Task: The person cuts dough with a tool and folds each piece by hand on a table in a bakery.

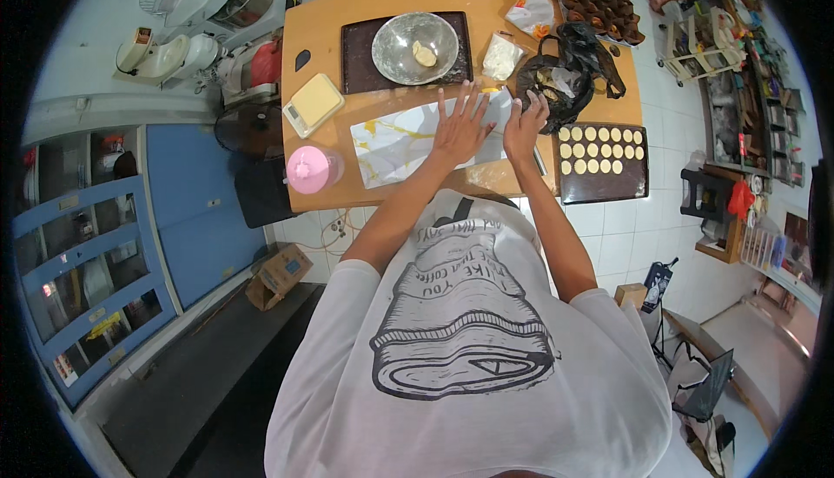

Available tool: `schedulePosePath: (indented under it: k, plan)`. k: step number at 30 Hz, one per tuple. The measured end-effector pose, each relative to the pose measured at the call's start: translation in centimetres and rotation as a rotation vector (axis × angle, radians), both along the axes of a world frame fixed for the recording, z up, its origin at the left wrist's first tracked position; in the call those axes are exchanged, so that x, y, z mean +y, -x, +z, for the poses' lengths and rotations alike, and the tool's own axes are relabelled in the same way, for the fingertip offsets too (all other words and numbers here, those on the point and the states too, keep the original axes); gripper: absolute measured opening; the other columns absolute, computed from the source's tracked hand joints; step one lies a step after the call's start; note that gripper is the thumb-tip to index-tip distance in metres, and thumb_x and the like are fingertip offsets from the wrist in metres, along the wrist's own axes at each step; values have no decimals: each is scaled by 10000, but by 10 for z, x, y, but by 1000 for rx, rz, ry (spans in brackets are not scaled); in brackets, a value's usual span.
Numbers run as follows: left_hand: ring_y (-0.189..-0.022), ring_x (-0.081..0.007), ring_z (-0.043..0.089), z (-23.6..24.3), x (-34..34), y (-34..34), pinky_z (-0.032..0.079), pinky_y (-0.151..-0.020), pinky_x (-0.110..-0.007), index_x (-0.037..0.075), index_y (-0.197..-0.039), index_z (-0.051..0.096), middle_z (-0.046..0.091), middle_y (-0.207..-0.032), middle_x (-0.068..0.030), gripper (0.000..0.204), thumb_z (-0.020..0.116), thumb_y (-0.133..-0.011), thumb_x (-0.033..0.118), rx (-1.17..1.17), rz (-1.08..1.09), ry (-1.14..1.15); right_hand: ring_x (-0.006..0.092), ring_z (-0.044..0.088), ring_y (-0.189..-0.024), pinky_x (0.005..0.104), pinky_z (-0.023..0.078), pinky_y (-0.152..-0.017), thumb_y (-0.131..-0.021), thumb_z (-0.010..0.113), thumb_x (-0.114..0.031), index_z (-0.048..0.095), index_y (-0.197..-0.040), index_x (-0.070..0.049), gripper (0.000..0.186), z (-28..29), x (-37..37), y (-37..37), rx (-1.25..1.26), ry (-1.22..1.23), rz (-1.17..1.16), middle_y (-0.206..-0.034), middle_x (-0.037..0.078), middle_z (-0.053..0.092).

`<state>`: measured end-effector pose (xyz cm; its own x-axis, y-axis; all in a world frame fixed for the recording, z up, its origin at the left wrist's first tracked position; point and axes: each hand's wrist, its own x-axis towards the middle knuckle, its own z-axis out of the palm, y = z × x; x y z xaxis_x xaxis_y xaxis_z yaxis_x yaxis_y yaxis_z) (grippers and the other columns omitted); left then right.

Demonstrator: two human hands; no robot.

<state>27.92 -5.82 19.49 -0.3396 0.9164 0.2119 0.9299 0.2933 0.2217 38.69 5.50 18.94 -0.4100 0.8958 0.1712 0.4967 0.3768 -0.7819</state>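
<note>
A long white sheet [401, 141] with yellow smears lies across the table in front of me. My left hand [460, 133] rests flat on it, fingers spread. At the sheet's right end is my right hand [525, 128], its fingers apart and slightly bent, close to a crumpled black plastic bag [573, 74]. I see nothing held in either hand. Beyond the sheet, a metal bowl [391, 48] dusted with white holds a pale lump of dough [424, 54]. The bowl stands on a dark baking tray [354, 65].
Left of the sheet are a yellow kitchen scale [314, 103] and a pink lidded container [310, 171]. A dark tray [599, 186] of pale dough rounds sits at right. Farther back are a bag of white powder [501, 57] and brown paper cups [599, 5]. Mixers [187, 57] stand far left.
</note>
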Motion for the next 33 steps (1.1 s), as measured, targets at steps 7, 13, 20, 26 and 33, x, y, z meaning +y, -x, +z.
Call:
schedulePosePath:
  k: [7, 13, 20, 26, 33]
  plan:
    - [-1547, -303, 179, -5, -3, -2, 21, -1172, -713, 96, -1517, 433, 264, -1646, -149, 639, 424, -1028, 507, -97, 48, 104, 474, 281, -1426, 625, 196, -1154, -1035, 491, -228, 430, -1401, 43, 460, 2, -13, -20, 36, 44, 4, -1493, 315, 320]
    - [-1516, -283, 266, -9, -3, 8, 73, -1176, -680, 62, -1485, 472, 373, -1576, -195, 634, 401, -1041, 509, -234, 66, -27, 483, 299, -1416, 676, 172, -1147, -1042, 484, -243, 417, -1410, 39, 468, -4, -16, -14, 36, 18, 37, -1492, 304, 343]
    - [-1265, -393, 563, 13, -52, 37, 447, -1057, -424, 4, -1338, 552, 606, -1348, -218, 437, 660, -974, 221, -696, 325, -435, 480, 245, -1452, 624, 175, -1172, -984, 612, -384, 347, -1475, 29, 693, 0, -24, -18, -196, -4, 268, -1554, 311, 247]
    - [-1448, -408, 371, 12, -103, 10, 340, -1175, -463, -1, -1431, 478, 409, -1549, -227, 543, 656, -957, 195, -729, 179, -241, 465, 90, -1530, 731, 15, -1150, -903, 663, -567, 180, -1584, -20, 997, -7, -44, -13, -318, 32, 370, -1632, 284, 120]
    - [-1498, -370, 298, 7, -100, -1, 278, -1205, -461, 42, -1536, 377, 326, -1619, -176, 603, 590, -1007, 238, -817, 170, -205, 466, 37, -1536, 741, 2, -1145, -851, 653, -663, 167, -1582, 23, 1114, -5, -48, -2, -462, 81, 395, -1652, 279, 45]
